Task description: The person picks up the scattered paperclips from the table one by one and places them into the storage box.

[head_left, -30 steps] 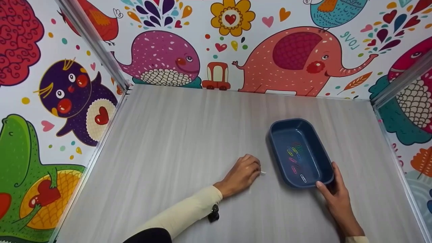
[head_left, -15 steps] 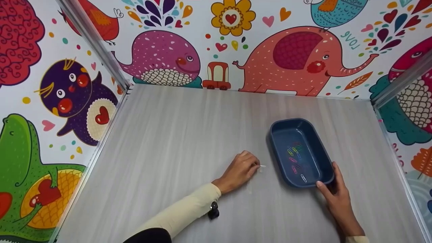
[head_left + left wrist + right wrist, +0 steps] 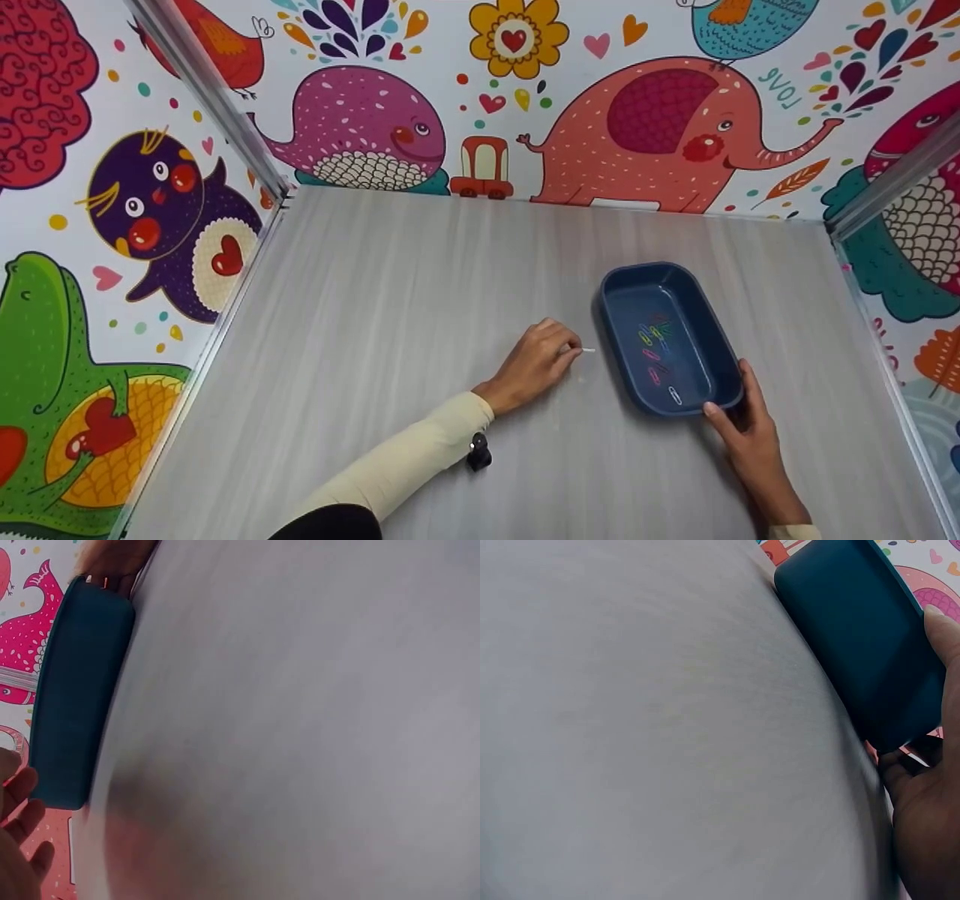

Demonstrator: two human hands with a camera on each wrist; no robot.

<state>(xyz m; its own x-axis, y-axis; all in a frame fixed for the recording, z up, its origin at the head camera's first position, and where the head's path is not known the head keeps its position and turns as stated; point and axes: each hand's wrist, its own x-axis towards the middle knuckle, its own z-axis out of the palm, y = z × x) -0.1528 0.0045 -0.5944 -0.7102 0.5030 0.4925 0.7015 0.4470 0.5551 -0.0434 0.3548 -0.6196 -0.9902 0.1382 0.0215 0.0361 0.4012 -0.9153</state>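
A dark blue rectangular tray [image 3: 634,375] holds several coloured paper clips [image 3: 651,354], with a white one nearest its close end. My right hand [image 3: 754,450] grips the tray's near right corner, the thumb on the rim. In the right wrist view that thumb [image 3: 943,634] lies against the tray's upper edge, other fingers at its end. Left of the tray, my left hand [image 3: 532,364] pinches a thin white paper clip [image 3: 588,349], whose tip sticks out toward the tray wall. In the left wrist view the fingers [image 3: 26,817] show partly, and the clip is hidden.
The pale wood-grain tabletop [image 3: 390,315] spreads around both hands. Printed panels with cartoon animals [image 3: 360,127] stand at the back and sides, joined by metal corner strips [image 3: 210,97]. A small black device [image 3: 478,451] sits at the left wrist.
My left hand has moved slightly away from me along the tabletop, and the white clip in its fingers has come nearer the tray's side. The right hand and tray stay in place.
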